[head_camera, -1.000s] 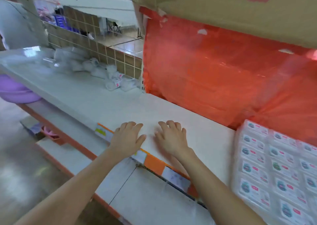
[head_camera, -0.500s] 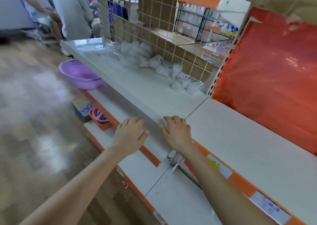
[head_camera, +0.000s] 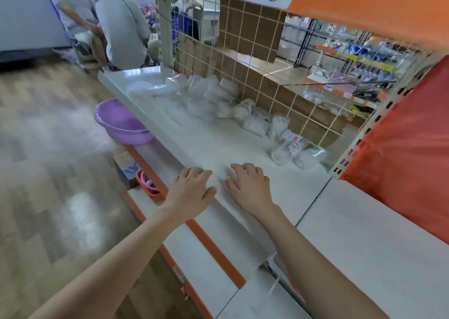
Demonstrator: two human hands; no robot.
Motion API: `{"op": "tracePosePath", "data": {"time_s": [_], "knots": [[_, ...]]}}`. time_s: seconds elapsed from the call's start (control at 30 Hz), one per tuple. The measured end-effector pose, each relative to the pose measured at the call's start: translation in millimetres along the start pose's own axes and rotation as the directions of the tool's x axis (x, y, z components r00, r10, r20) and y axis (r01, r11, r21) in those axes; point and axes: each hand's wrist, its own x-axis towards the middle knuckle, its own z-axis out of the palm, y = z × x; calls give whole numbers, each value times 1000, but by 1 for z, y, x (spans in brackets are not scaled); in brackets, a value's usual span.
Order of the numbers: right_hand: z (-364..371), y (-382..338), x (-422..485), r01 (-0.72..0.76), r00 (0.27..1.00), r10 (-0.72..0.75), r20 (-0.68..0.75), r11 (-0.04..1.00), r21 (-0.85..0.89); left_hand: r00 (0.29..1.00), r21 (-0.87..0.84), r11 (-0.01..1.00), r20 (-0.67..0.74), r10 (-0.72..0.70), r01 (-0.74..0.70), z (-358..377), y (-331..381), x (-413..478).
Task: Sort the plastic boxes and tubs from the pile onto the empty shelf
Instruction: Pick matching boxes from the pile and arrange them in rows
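A pile of clear plastic boxes and tubs [head_camera: 201,97] lies along the back of the white shelf [head_camera: 218,143], against the wire grid; several wrapped tubs with red labels [head_camera: 289,143] lie at its right end. My left hand [head_camera: 192,192] and my right hand [head_camera: 252,187] hover palm down over the shelf's front edge, side by side, fingers loosely bent, holding nothing. Both are well short of the pile.
A purple basin [head_camera: 121,122] sits under the shelf's left end, and an orange tub [head_camera: 149,187] lies lower down. Red plastic sheeting [head_camera: 403,153] covers the bay on the right. Two people [head_camera: 121,27] sit beyond the shelf's far end. Lower shelves stick out below.
The view has swung left from the red-sheeted bay to the bay with the pile. Both hands moved left along the shelf edge, still holding nothing.
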Motion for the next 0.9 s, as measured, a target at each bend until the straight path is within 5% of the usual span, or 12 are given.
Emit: {"op": "tracePosePath", "data": {"time_s": [0.5, 0.77, 0.9], "knots": [[10, -26, 119, -31, 999, 31, 26, 999, -14, 999, -60, 998, -16, 36, -37, -21, -69, 120], [24, -80, 200, -127, 968, 138, -211, 990, 65, 992, -51, 991, 17, 124, -123, -42, -146, 168], [30, -96, 239, -164, 970, 154, -190, 986, -41, 987, -3, 987, 12, 162, -162, -51, -183, 197]]}}
